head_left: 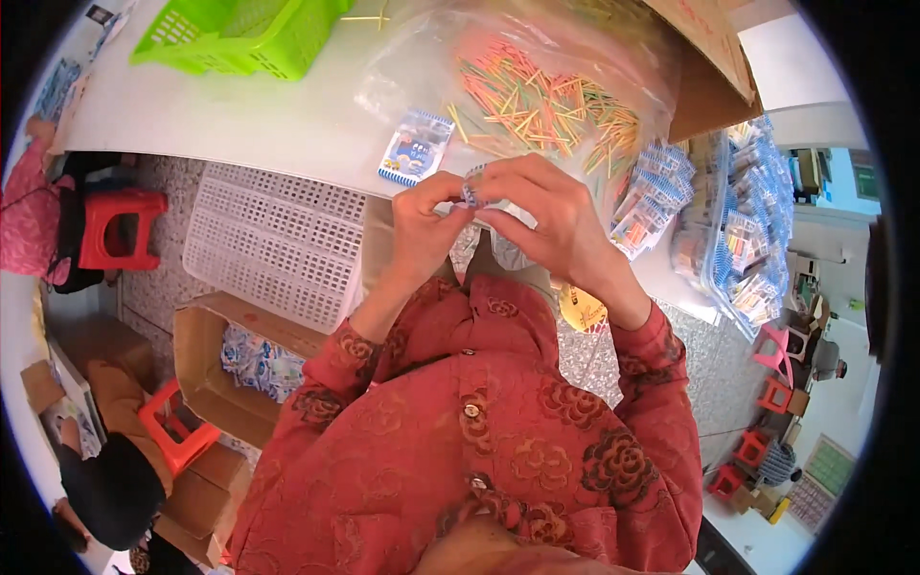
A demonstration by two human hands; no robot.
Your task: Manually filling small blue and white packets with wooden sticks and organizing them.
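Blue-and-white printed packet [472, 184], small, was held between both my hands just above the near edge of the white table [240, 115]. My left hand [425, 228] pinched its left side, fingers closed on it; my right hand [546, 216] curled over its right side and top, fingertips closed on it as well. Most of the packet was hidden by my fingers.

Second packet [415, 146] of the same kind lay flat on the table, just beyond my left hand and apart from it.

Clear plastic bag [537, 86] lay behind my hands, holding a loose heap of thin coloured sticks [546, 101] in orange, green and yellow.

Stacked filled packets [652, 196] lay to my right, with more rows of them [752, 220] further right.

Brown cardboard box [709, 67] stood at the far right of the table.

Green plastic basket [240, 34] stood at the far left of the table.

White plastic lattice tray [278, 244] leaned below the table edge on my left, above an open cardboard carton [206, 369] with more packets inside.

Red plastic stool [120, 228] stood on the floor further left.
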